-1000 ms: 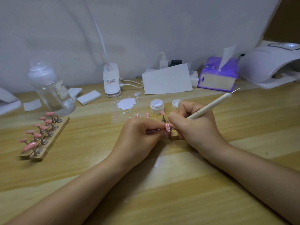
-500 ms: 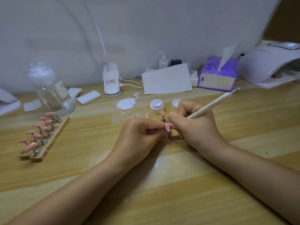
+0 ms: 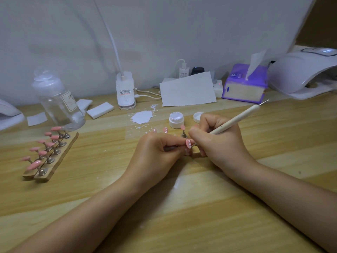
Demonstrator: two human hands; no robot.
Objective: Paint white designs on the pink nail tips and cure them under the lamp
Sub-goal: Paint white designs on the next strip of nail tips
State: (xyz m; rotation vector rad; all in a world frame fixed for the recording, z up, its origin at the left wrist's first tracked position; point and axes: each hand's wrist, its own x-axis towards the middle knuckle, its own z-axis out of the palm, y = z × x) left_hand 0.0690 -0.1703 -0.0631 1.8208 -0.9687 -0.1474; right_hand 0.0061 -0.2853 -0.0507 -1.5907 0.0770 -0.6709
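My left hand [image 3: 156,154] pinches the metal stem of a pink nail tip [image 3: 189,143] that carries white dots. My right hand [image 3: 217,141] grips a cream dotting pen [image 3: 237,119] like a pencil, its lower end at that tip. Behind my hands stand another pink tip on a stand [image 3: 183,130] and two dotted tips [image 3: 165,129] partly hidden by my left hand. An open white gel pot [image 3: 176,120] and its lid [image 3: 197,117] sit just beyond. The white curing lamp [image 3: 302,70] is at the far right.
A wooden holder [image 3: 52,161] with several pink tips lies at the left, by a clear bottle [image 3: 58,101]. A white paint smear [image 3: 142,116], a desk lamp base [image 3: 125,92], white paper [image 3: 187,90] and a purple tissue box [image 3: 244,84] line the back.
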